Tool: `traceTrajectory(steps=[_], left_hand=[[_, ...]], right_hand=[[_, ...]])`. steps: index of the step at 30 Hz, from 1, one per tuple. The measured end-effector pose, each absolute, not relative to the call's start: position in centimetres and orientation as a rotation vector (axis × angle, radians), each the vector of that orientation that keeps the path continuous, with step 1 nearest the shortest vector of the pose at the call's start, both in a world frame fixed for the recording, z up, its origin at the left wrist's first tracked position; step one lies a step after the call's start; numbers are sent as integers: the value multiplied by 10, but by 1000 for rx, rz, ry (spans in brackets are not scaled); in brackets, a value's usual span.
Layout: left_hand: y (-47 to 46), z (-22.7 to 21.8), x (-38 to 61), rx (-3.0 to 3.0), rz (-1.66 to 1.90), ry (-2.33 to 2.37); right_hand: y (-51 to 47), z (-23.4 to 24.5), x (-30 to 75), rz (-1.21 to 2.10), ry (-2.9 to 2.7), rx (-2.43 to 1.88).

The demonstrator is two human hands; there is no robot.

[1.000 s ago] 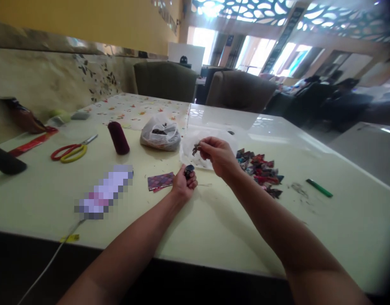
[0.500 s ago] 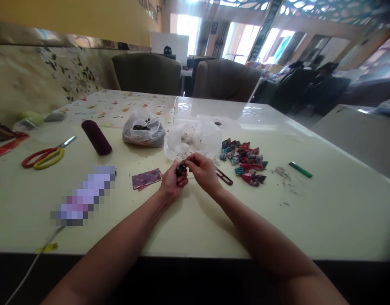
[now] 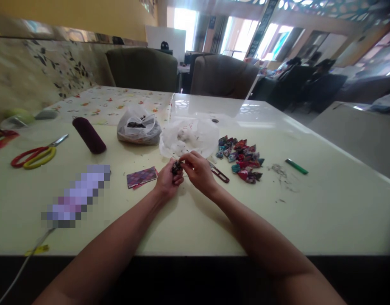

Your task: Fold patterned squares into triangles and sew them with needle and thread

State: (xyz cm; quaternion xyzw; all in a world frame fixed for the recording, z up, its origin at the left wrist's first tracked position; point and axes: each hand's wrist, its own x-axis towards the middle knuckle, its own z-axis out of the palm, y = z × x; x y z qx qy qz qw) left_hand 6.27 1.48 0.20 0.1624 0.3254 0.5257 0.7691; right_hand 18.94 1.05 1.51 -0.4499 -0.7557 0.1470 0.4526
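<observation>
My left hand (image 3: 166,183) is closed round a small dark patterned pouch (image 3: 176,168) held just above the table (image 3: 214,216). My right hand (image 3: 199,170) pinches at the top of that same pouch, fingertips pressed together on it. Both hands meet near the table's middle. Just behind them lies a white plastic bag (image 3: 190,137) flecked with dark bits. To the right sits a pile of small colourful folded pieces (image 3: 241,157). A patterned fabric square (image 3: 141,177) lies left of my left hand.
A clear bag of dark material (image 3: 138,129), a maroon thread spool (image 3: 88,135) and red-yellow scissors (image 3: 36,154) lie to the left. A small dark clip-like tool (image 3: 219,173) lies by my right wrist, a green stick (image 3: 296,166) at right. Armchairs (image 3: 142,68) stand behind.
My right hand came down from the white bag with a pinch of dark material and joined my left hand at the pouch. The view shifted, so everything sits further left.
</observation>
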Motion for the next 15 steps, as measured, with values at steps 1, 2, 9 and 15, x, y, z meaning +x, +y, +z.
traceTrajectory(steps=[1, 2, 9, 15], left_hand=[[15, 2, 62, 344, 1141, 699], [16, 2, 62, 335, 1142, 693], [18, -3, 60, 335, 1153, 625], [19, -4, 61, 348, 1156, 634]], right_hand=[[10, 15, 190, 353, -1883, -1095], [10, 14, 190, 342, -1897, -1081], [10, 11, 192, 362, -1944, -1060], [9, 13, 190, 272, -1980, -1066]])
